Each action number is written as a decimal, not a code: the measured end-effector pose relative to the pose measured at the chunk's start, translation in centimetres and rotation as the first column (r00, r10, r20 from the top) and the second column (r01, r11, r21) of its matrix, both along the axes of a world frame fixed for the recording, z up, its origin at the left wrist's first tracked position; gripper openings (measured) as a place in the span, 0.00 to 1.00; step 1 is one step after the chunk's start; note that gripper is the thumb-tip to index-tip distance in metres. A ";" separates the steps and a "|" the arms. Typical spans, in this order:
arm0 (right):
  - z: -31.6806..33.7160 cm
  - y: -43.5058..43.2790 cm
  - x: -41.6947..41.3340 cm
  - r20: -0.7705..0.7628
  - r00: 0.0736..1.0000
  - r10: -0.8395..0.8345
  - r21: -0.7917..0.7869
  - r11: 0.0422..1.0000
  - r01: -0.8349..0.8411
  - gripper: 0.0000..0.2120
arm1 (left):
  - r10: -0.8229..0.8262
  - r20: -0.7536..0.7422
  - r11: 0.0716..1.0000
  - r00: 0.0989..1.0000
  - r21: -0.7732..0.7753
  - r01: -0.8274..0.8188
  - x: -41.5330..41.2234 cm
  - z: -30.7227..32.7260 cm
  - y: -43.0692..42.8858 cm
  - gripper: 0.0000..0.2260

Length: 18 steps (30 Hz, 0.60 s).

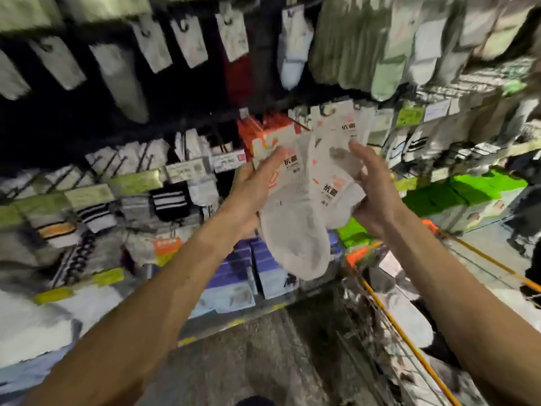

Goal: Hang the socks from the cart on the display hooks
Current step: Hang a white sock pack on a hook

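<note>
Both hands are up in front of the rack with a bundle of white ankle socks point(295, 230) between them, held well above the wire cart with the yellow-orange rim point(411, 344) at lower right. The socks look like soft ribbed knit. Each pair is wrapped in a white card sleeve with orange marks and black characters, and the toes droop down below the wrists.

The left hand point(257, 186) has its fingers curled round the left edge of the bundle, gripping the card. The right hand point(373, 191) cups the right side, fingers loosely wrapped over the fabric and reaching up toward the top card.

That top card has a small dark plastic hanger loop point(326, 110) and sits right at the level of the pegs (too blurry to tell if it's actually on one).

Behind the socks are orange boxes point(257, 130). Black-and-white striped socks point(169, 200) hang to the left, and bright green boxes point(468, 186) sit off to the right.
</note>
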State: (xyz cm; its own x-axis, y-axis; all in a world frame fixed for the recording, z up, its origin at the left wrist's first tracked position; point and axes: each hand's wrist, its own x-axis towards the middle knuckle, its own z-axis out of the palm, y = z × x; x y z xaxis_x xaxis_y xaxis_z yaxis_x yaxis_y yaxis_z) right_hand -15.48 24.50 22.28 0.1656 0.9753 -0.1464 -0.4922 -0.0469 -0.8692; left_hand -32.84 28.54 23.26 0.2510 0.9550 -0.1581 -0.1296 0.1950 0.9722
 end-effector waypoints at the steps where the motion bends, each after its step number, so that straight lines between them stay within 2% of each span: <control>1: 1.4 0.0 -1.5 0.005 1.000 0.006 0.034 0.999 -0.006 0.11 | 0.003 0.007 1.000 1.000 0.029 -0.003 -1.6 1.5 -0.2 0.07; 4: 4.7 -0.2 -5.3 0.000 1.000 0.021 0.124 0.992 -0.021 0.13 | 0.040 0.061 0.995 0.997 0.091 -0.045 -5.5 4.7 -0.7 0.08; 6: 6.1 -0.1 -7.3 0.029 0.999 0.020 0.178 0.984 -0.025 0.18 | 0.086 0.097 0.990 0.992 0.099 -0.096 -7.7 6.2 -0.8 0.10; 9: 7.5 -0.3 -10.0 0.087 0.995 0.040 0.257 0.965 -0.061 0.27 | 0.163 0.180 0.983 0.970 0.055 -0.176 -10.3 8.0 -0.7 0.30; 11: 8.3 -0.2 -11.1 0.138 0.990 0.040 0.293 0.953 -0.079 0.33 | 0.186 0.227 0.977 0.956 0.058 -0.204 -11.3 9.1 -0.7 0.27; 15: 11.6 0.6 -12.5 0.214 0.977 0.002 0.384 0.919 -0.086 0.42 | 0.100 0.254 0.977 0.962 0.157 -0.143 -11.6 11.6 -1.0 0.18; 16: 12.6 1.0 -12.7 0.240 0.971 -0.012 0.409 0.908 -0.090 0.42 | 0.089 0.257 0.972 0.962 0.189 -0.140 -11.5 12.3 -0.9 0.16; 18: 14.7 1.7 -12.9 0.271 0.962 -0.022 0.453 0.885 -0.107 0.34 | 0.095 0.265 0.956 0.959 0.244 -0.162 -11.3 14.1 -0.4 0.15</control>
